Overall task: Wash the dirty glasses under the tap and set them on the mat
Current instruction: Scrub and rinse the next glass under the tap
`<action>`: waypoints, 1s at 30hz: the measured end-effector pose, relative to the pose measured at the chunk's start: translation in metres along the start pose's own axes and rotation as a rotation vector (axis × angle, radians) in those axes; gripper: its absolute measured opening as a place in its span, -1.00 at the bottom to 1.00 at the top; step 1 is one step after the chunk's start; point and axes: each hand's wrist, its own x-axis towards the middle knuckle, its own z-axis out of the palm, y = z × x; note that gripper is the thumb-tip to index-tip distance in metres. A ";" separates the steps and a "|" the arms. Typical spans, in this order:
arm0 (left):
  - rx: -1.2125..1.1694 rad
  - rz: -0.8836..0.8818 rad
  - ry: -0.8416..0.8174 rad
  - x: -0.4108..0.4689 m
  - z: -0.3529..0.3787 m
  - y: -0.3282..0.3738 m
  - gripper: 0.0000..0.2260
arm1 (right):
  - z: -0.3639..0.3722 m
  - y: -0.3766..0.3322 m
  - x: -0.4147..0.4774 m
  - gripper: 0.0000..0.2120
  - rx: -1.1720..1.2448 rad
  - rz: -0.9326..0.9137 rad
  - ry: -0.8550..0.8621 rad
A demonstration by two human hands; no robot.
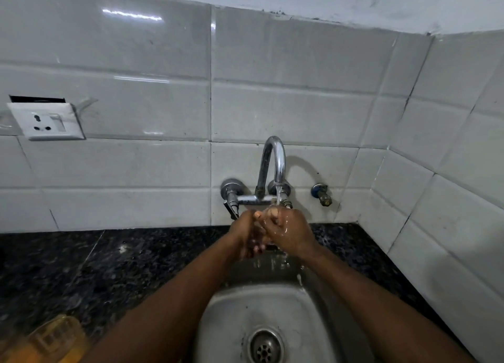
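Observation:
Water runs from the chrome tap (275,161) onto my two hands, which are pressed together over the back of the steel sink (231,313). My left hand (245,234) and my right hand (289,231) wrap around a clear glass (274,208). Only its rim shows under the stream; the rest is hidden by my wet fingers. At the bottom left corner a blurred clear ribbed glass (51,335) rests on a yellow-orange mat (73,354).
The drain (264,346) lies at the sink's near end. Black granite counter (109,267) spreads left of the sink and in a narrow strip on the right. Two tap handles (231,191) and a side valve (321,193) stick out of the tiled wall. A wall socket (46,121) is upper left.

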 end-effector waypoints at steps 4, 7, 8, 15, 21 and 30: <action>-0.013 -0.107 0.070 0.005 -0.002 -0.017 -0.53 | -0.016 0.000 0.022 -0.67 -0.524 -0.341 -0.167; 0.027 -0.176 0.062 0.008 -0.009 -0.026 -0.58 | -0.019 -0.001 0.026 -0.67 -0.564 -0.363 -0.202; 0.029 -0.186 0.063 0.006 -0.010 -0.026 -0.60 | -0.020 -0.001 0.027 -0.66 -0.577 -0.362 -0.210; 0.011 -0.197 0.082 0.009 -0.011 -0.031 -0.62 | -0.022 -0.002 0.028 -0.61 -0.561 -0.310 -0.244; -0.218 -0.099 0.002 0.003 0.002 -0.029 -0.56 | -0.018 0.000 0.028 -0.63 -0.523 -0.247 -0.241; 0.891 0.828 0.586 -0.014 0.026 0.012 -0.78 | 0.036 -0.007 -0.007 -0.57 0.800 1.024 0.361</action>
